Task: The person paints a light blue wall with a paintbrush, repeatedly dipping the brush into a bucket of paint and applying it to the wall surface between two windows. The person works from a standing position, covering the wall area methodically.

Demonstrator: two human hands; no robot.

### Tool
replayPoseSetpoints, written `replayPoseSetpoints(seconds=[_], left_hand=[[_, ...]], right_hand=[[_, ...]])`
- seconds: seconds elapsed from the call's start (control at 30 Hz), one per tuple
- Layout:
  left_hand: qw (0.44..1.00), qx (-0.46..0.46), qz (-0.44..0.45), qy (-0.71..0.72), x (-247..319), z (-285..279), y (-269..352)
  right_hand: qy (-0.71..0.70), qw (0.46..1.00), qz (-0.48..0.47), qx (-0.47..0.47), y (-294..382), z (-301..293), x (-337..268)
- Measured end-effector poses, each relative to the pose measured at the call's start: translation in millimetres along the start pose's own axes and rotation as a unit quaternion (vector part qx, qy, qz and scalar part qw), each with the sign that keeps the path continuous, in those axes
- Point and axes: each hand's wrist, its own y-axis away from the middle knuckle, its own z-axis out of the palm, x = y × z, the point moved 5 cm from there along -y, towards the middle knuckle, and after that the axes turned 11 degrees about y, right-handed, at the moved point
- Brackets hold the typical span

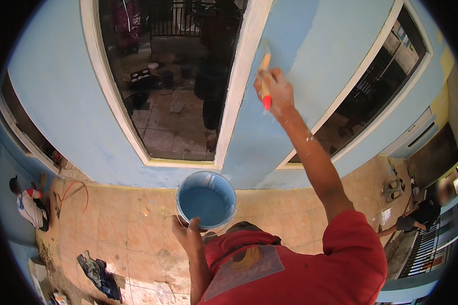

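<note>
In my raised right hand (274, 89) is a paintbrush (266, 82) with a wooden handle and a red end. Its head meets the blue wall (282, 38) between two white window frames, where a darker blue strip borders paler blue. Low in front of my chest, my left hand (191, 232) grips the rim and side of a bucket of blue paint (206, 202), which has a thin wire handle. White paint specks mark my right forearm.
A person (30, 206) crouches by the wall at far left; another person (423, 213) sits at far right near a railing. Crumpled cloth (99, 274) and a plastic bag (164, 292) lie on the tiled floor (145, 244). A red hose (86, 194) curves at left.
</note>
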Motion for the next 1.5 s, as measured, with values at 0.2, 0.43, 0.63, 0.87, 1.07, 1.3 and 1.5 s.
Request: replayPoseSetpoints(seconds=[0.2, 0.43, 0.63, 0.87, 1.07, 1.3, 1.5], left_hand=[[1.000, -0.009, -0.006, -0.011, -0.4, -0.7, -1.1], [1.000, -0.007, -0.008, -0.025, -1.0, -4.2, -0.9], [0.998, -0.002, -0.015, -0.059, -3.8, -8.0, -4.0], [1.000, 0.003, -0.007, -0.027, -4.1, 2.2, -3.1], [1.000, -0.001, -0.010, 0.009, -13.3, 8.7, -6.2], [1.000, -0.005, -0.011, 0.007, -13.5, 6.4, -12.7], [1.000, 0.009, 0.007, 0.003, -12.3, 10.8, -18.7]], right_hand=[[0.534, 0.801, -0.271, -0.028, 71.8, 11.4, 150.8], [0.548, 0.798, -0.231, -0.096, 99.4, 24.9, 154.9], [0.476, 0.796, -0.366, 0.075, 16.5, 7.1, -18.9], [0.475, 0.749, -0.435, 0.156, -19.4, -9.2, -191.9], [0.474, 0.822, -0.314, 0.033, -14.1, -22.5, -137.8], [0.417, 0.835, -0.348, 0.083, -71.0, -36.4, -239.2], [0.432, 0.796, -0.396, 0.150, -101.4, -37.4, -354.0]])
